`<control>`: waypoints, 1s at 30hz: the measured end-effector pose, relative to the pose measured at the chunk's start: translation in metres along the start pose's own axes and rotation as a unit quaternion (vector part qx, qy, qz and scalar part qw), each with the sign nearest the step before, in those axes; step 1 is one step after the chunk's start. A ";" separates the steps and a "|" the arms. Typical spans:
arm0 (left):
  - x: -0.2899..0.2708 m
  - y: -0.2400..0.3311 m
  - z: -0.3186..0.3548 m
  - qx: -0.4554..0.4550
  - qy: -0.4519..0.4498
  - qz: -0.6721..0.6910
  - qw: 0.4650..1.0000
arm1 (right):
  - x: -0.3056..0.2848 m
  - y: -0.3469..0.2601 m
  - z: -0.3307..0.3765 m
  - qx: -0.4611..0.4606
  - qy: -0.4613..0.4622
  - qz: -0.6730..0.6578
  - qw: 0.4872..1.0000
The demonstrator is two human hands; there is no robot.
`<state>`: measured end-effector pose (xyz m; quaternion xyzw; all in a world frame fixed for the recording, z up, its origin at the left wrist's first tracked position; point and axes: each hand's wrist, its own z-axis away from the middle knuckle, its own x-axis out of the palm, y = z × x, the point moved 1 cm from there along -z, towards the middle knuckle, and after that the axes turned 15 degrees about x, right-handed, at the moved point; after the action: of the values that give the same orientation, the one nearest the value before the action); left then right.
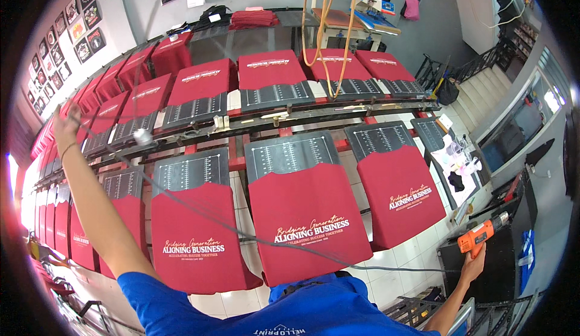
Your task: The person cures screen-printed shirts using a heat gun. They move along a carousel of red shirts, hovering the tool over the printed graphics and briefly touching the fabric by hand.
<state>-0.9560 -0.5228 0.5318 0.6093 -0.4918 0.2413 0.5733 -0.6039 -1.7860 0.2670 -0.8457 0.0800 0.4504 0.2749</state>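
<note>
My right hand (pixel 473 267), low on the right, is closed around the handle of an orange heat gun (pixel 476 237). Its metal nozzle points up and to the right. A dark cord (pixel 241 233) leads away from beside that hand and crosses the red shirts toward my left hand (pixel 66 126). My left arm is stretched far out to the left, over the rows of shirts. Motion smears the left fingers, and whether they grip the cord is unclear. In front of my body lies a red T-shirt (pixel 305 206) with white and gold lettering, spread on a dark board (pixel 293 153).
More red shirts (pixel 192 236) lie on boards in two long rows, divided by a metal rail (pixel 266 117). Yellowish hoses (pixel 329 34) hang above the far row. A heat press (pixel 374 13) and folded red cloth (pixel 254 19) stand behind. A cluttered side table (pixel 456 161) is at right.
</note>
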 end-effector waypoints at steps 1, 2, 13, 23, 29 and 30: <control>-0.027 0.016 0.009 0.011 0.036 0.005 0.999 | -0.002 -0.004 -0.001 -0.013 0.000 -0.012 1.000; -0.051 0.035 0.022 0.024 0.071 0.009 0.997 | -0.003 -0.008 -0.002 -0.026 -0.003 -0.026 0.999; -0.075 0.229 0.352 0.225 0.197 -0.467 0.832 | 0.081 -0.102 -0.049 -0.262 -0.103 -0.223 0.933; -0.113 0.167 0.658 0.227 0.360 -0.565 0.707 | 0.020 -0.171 -0.118 0.038 -0.417 -0.530 0.737; -0.167 0.123 0.834 0.117 0.287 -0.654 0.690 | 0.050 -0.128 -0.161 0.064 -0.605 -0.519 0.600; -0.188 0.065 0.844 0.073 0.277 -0.670 0.685 | 0.033 -0.130 -0.157 0.029 -0.569 -0.512 0.643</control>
<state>-1.3162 -1.2426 0.2095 0.7221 0.2478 -0.0142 0.6457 -0.4219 -1.7577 0.3611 -0.3203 -0.5253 0.6275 0.4772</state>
